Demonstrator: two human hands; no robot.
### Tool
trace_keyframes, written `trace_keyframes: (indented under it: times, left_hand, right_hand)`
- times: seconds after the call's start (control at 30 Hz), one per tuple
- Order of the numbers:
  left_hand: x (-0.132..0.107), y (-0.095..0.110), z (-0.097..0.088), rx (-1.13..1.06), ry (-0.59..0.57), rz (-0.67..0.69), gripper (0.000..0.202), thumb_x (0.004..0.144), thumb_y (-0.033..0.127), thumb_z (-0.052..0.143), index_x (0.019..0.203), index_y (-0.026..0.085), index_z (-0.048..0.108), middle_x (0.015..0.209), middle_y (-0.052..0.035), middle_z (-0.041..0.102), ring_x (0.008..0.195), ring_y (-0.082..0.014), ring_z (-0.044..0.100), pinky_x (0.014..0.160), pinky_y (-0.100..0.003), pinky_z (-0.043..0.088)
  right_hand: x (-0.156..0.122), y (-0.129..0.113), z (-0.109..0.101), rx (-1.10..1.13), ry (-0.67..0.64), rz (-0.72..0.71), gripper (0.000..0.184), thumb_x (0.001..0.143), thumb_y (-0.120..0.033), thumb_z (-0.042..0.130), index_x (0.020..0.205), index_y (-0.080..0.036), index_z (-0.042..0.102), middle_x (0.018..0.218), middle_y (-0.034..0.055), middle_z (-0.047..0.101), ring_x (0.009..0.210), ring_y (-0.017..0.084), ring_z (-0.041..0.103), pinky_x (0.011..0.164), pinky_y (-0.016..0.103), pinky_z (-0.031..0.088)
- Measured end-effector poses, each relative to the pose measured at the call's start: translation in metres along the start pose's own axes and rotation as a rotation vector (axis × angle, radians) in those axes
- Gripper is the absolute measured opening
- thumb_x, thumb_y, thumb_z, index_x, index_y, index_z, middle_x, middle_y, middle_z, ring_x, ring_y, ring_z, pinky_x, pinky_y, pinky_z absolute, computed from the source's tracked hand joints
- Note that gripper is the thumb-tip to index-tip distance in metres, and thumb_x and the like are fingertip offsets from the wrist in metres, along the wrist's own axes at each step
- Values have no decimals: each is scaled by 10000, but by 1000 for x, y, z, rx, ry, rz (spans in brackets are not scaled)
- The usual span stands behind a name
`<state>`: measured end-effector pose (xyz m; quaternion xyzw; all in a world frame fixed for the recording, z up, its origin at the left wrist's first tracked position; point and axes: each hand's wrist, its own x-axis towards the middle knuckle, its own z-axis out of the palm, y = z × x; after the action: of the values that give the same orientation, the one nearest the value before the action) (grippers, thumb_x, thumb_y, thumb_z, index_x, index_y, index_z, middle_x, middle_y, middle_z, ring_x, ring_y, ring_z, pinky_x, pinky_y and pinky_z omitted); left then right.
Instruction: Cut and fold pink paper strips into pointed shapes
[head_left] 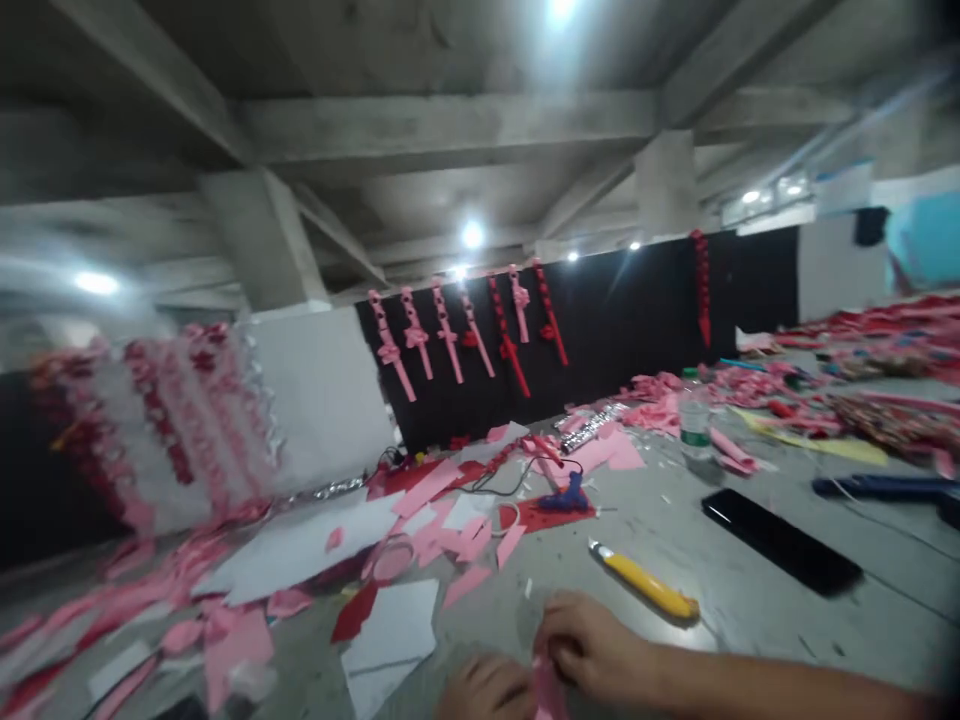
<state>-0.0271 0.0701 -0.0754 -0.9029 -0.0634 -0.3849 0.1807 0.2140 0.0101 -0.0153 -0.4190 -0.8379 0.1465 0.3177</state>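
At the bottom edge, a pink paper strip [550, 692] sits between my two hands and is partly cut off by the frame. My right hand [592, 640] is closed, its fingers pinching the top of the strip. Blurred by motion, my left hand [484, 688] has curled fingers against the strip's left side. A yellow utility knife [649, 585] lies just beyond my right hand, blade end pointing away to the left. Loose white paper pieces [397, 625] lie to the left of my hands.
A blue glue gun [566, 495] rests on red paper beyond the hands. To the right are a black phone [780, 540], a plastic bottle [694, 415] and a dark blue tool [885, 487] with a cord. Pink scraps [240, 650] litter the left; paper chains [510, 345] hang on a black panel.
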Motion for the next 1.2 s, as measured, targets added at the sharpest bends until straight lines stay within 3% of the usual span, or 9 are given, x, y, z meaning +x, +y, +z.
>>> trace_keyframes:
  times: [0.3, 0.43, 0.53, 0.67, 0.73, 0.83, 0.97, 1.07, 1.2]
  left_hand:
    - [16, 21, -35, -169, -243, -161, 222, 1062, 415, 609, 988, 218, 679, 999, -4, 755, 947, -166, 687, 863, -314, 487]
    - [39, 32, -65, -337, -344, -267, 220, 1061, 317, 545, 1182, 201, 686, 1223, -77, 758, 1190, -229, 671, 1073, -386, 484]
    - [47, 33, -74, -389, -366, -294, 269, 1077, 274, 497, 1255, 217, 691, 1219, -77, 768, 1190, -236, 682, 1065, -406, 503]
    - [43, 27, -70, -333, -372, -237, 322, 1062, 218, 532, 1357, 193, 656, 1311, -86, 760, 1223, -242, 692, 1072, -414, 520]
    - [41, 23, -67, -310, -397, -208, 327, 1066, 229, 556, 1376, 194, 651, 1368, -88, 743, 1254, -242, 685, 1081, -411, 519]
    - [42, 22, -68, -321, -418, -193, 306, 1072, 247, 563, 1352, 191, 671, 1376, -92, 741, 1268, -246, 677, 1092, -422, 518]
    - [48, 26, -67, -304, -390, -168, 313, 1071, 176, 505, 1325, 159, 688, 1335, -97, 753, 1240, -237, 678, 1082, -415, 517]
    - [50, 27, -66, -265, -373, -148, 327, 1074, 151, 465, 1290, 146, 710, 1288, -98, 768, 1205, -239, 682, 1075, -418, 518]
    - [49, 23, -66, -260, -410, -141, 322, 1071, 172, 506, 1321, 164, 707, 1334, -85, 752, 1248, -244, 664, 1082, -410, 516]
  right_hand:
    - [-6, 7, 2, 27, -23, -16, 178, 799, -85, 682, 848, -216, 793, 830, 19, 749, 837, 191, 681, 791, 313, 429]
    - [-7, -3, -6, -24, -8, -60, 155, 889, -112, 676, 860, -221, 782, 840, 21, 752, 832, 189, 695, 780, 310, 445]
    - [-3, -10, -13, -57, -18, -52, 145, 894, -119, 700, 923, -230, 789, 859, 17, 767, 840, 189, 715, 788, 305, 480]
    - [3, -9, -41, -248, -27, -56, 131, 926, -230, 720, 1032, -266, 790, 996, 15, 808, 941, 219, 741, 881, 346, 548]
    - [-5, -2, -68, -285, 22, 16, 346, 933, -333, 741, 1279, -313, 738, 1240, 32, 783, 1131, 255, 718, 1004, 375, 555]
    - [-42, 19, -118, -369, 224, 226, 531, 1024, -307, 579, 1550, -252, 543, 1477, 152, 642, 1329, 320, 628, 1130, 478, 516]
    - [-125, 64, -174, -587, 516, 546, 617, 1049, -414, 510, 1611, -167, 452, 1553, 253, 538, 1438, 457, 512, 1169, 704, 411]
    - [-178, 94, -196, -627, 389, 738, 593, 1018, -444, 533, 1554, -191, 535, 1271, 182, 756, 1221, 422, 685, 1077, 663, 516]
    - [-208, 111, -204, -637, 362, 736, 626, 1002, -524, 554, 1518, -169, 580, 1454, 193, 678, 1352, 404, 627, 1155, 596, 489]
